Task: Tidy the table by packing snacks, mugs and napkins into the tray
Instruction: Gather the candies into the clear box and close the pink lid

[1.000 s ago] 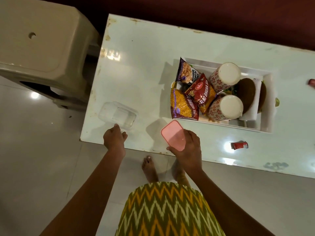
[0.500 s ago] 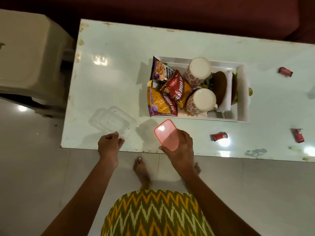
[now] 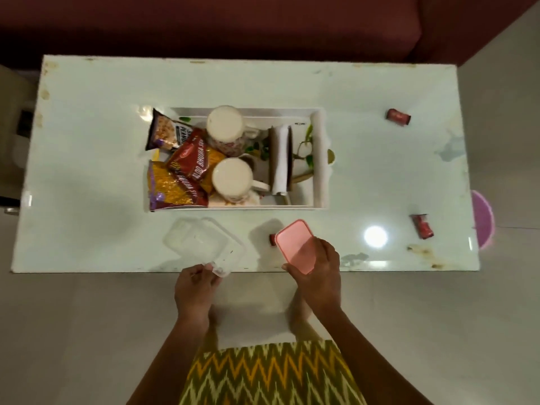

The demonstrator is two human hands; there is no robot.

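A white tray [image 3: 320, 159] sits mid-table. In it lie a peanut packet [image 3: 168, 133], a red snack packet [image 3: 191, 162] and a yellow snack packet [image 3: 166, 187] on the left, two upside-down floral mugs [image 3: 225, 127] [image 3: 232, 178] in the middle, and a folded white napkin [image 3: 280, 159] on the right. My left hand [image 3: 195, 285] grips the near corner of a clear plastic box [image 3: 201, 244] at the table's front edge. My right hand [image 3: 320, 273] holds a pink lid [image 3: 293, 244] above the table, tilted.
Small red wrapped sweets lie on the pale table [image 3: 87, 141]: one far right [image 3: 398, 116], one near right [image 3: 422, 226], one partly hidden behind the lid [image 3: 272, 239]. A dark red sofa [image 3: 233, 24] runs behind the table. A pink round object [image 3: 483, 219] shows past the right edge.
My view has swung right, so the whole table shows. The clear box has slid right along the front edge with my left hand on it. The pink lid stays in my right hand.
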